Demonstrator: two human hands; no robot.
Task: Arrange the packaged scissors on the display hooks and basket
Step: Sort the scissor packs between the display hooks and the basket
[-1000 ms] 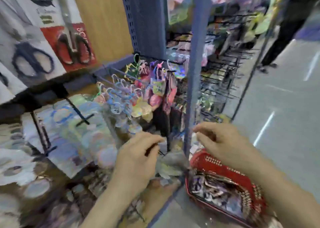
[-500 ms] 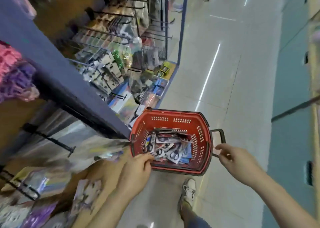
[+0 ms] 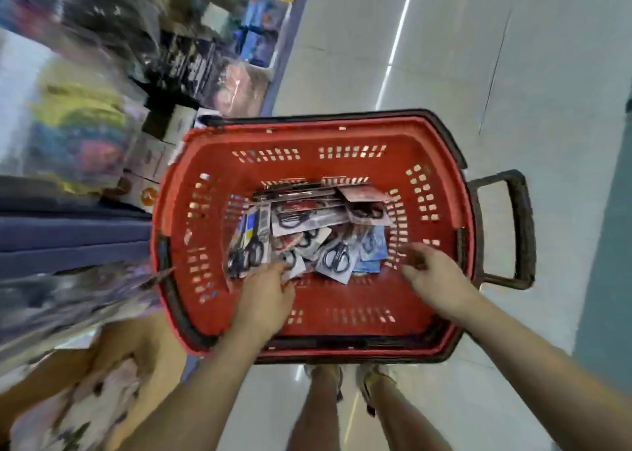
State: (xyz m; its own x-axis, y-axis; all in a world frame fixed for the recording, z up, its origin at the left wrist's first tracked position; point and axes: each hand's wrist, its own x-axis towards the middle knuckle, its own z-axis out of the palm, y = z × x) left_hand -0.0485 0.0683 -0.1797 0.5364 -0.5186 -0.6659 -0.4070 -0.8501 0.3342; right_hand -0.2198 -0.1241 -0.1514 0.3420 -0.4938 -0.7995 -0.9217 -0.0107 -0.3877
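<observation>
Once turned down from the shelf (image 3: pixel 75 238), reached into the basket (image 3: pixel 212 163) with both hands.
Brought left hand (image 3: pixel 263 293) off the rim onto the packs (image 3: pixel 307 231), touching their near edge, grip not discernible; held right hand (image 3: pixel 434 279) loose and empty beside them. Judged ready to lift the next pack. Counted one basket, two hands, roughly eight overlapping packs, all inside.

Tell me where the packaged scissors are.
Head view, centre: the packaged scissors lie piled in the red basket, the left hand at the pile's near edge.
</observation>
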